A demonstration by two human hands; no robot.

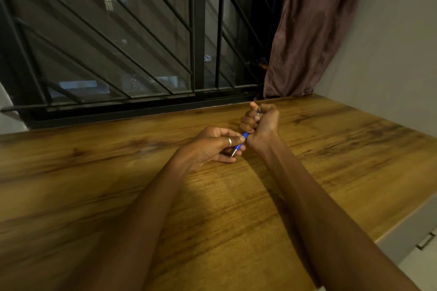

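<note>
A blue pen runs between both my hands above the wooden desk. My right hand is curled in a fist round the pen's upper barrel, hiding most of it. My left hand, with a ring on one finger, pinches the pen's lower blue end, where a thin metal tip pokes out toward me. Both hands hover just over the desk near its far edge.
A barred window runs along the desk's far side, dark outside. A brownish curtain hangs at the right of it, beside a pale wall. A drawer handle shows under the desk's right edge.
</note>
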